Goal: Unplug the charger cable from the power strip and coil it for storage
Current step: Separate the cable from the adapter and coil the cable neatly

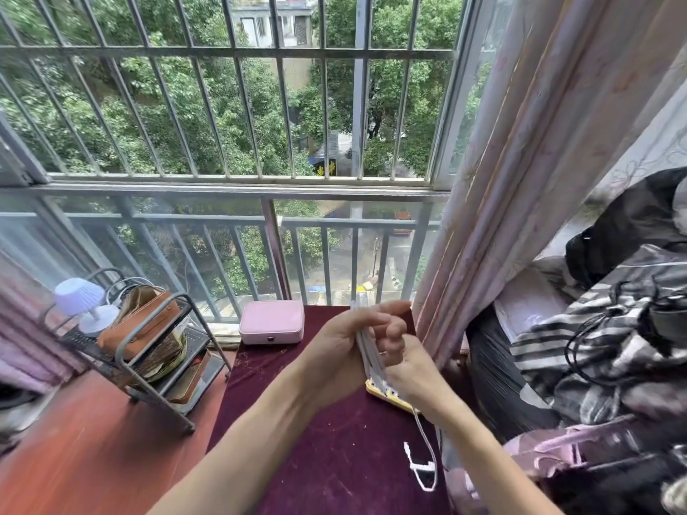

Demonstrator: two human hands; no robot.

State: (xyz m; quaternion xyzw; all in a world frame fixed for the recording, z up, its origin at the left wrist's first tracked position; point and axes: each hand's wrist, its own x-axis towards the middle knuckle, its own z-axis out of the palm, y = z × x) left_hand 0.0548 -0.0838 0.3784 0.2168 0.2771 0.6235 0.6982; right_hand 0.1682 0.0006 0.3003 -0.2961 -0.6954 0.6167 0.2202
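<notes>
A pink case (271, 322) is set at the far edge of the maroon-covered worktop (297, 421). To the left, a metal rack (148, 351) is loaded with a brown pouch (143, 321) and a lilac lamp (83, 301). Pink curtains (520, 180) are hung at right, beside the barred window (223, 105).

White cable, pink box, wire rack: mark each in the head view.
white cable (366, 351): head view, on the folded loops held between both hands.
pink box (271, 321): head view, middle of its lid.
wire rack (156, 328): head view, on the curved top rail.
</notes>
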